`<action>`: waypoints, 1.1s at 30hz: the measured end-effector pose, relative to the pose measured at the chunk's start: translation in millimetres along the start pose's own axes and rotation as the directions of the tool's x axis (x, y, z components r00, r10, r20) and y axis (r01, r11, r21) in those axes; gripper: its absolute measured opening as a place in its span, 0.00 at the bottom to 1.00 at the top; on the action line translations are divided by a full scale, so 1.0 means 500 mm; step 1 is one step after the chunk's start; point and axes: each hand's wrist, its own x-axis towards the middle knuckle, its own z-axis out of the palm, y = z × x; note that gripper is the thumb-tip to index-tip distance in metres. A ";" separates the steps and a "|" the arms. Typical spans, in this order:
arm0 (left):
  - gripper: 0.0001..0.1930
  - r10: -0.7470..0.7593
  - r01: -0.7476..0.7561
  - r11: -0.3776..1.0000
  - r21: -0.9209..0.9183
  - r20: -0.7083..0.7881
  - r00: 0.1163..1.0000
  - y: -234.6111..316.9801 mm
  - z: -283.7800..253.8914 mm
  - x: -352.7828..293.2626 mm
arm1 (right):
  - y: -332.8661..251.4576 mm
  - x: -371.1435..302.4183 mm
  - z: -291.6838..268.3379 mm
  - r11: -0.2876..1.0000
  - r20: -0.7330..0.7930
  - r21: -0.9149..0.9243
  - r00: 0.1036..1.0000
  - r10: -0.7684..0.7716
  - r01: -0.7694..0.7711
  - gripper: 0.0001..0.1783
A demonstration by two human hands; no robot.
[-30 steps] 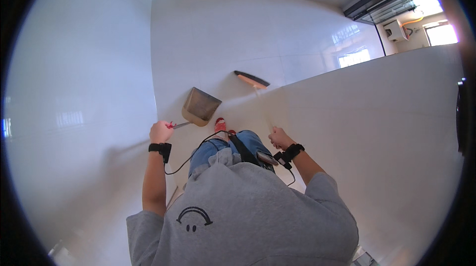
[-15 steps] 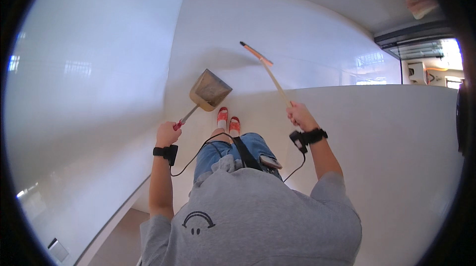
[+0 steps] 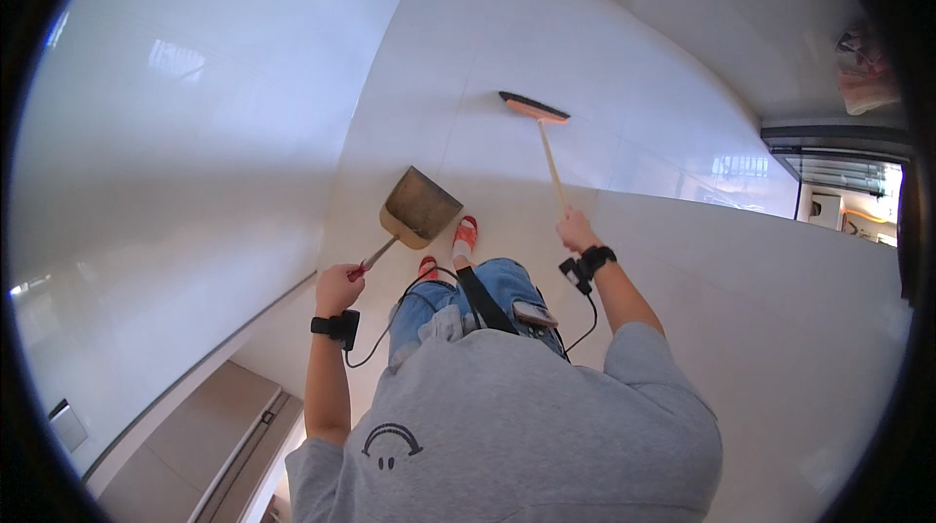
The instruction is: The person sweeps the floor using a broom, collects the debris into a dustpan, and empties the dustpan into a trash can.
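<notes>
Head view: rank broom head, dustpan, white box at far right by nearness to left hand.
From the left hand, nearest first:
1. Dustpan: held by its handle.
2. Broom head: ahead, to the right.
3. White box: far right, near the picture's rim.

Home interior, likely a hallway; exact room unclear. Evidence: pale glossy tiled floor (image 3: 497,31), plain shiny wall (image 3: 214,153) with a switch plate (image 3: 68,426), red slippers (image 3: 469,229) worn indoors, household broom (image 3: 538,111) and dustpan (image 3: 419,208). Far right: dark-framed doorway (image 3: 837,137), beyond it a white boxy unit (image 3: 826,211) and orange hose (image 3: 864,217). Pinkish cloth (image 3: 866,84) near it, blurred.
</notes>
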 end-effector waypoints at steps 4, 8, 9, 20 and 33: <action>0.11 0.078 -0.052 0.987 0.151 -0.170 0.982 -0.016 0.022 -0.026 | -0.017 -0.156 0.092 0.986 0.218 -0.156 0.976 -0.024 0.059 0.13; 0.10 0.087 -0.050 0.982 0.184 -0.196 0.977 -0.055 0.031 -0.024 | -0.025 -0.229 0.108 0.997 0.371 0.072 0.928 -0.028 0.001 0.08; 0.11 0.094 -0.066 0.986 0.155 -0.183 0.979 -0.058 0.026 -0.028 | -0.050 -0.254 0.085 0.989 0.446 0.142 0.895 -0.032 -0.036 0.07; 0.12 -0.087 0.085 0.996 -0.019 -0.171 0.981 -0.092 0.048 -0.121 | -0.180 -0.243 -0.058 0.892 0.440 0.414 0.898 -0.020 -0.184 0.04; 0.10 -0.191 0.169 0.980 -0.100 -0.288 0.938 -0.075 0.045 -0.251 | -0.250 0.122 0.021 0.990 0.072 -0.069 0.991 -0.114 0.119 0.03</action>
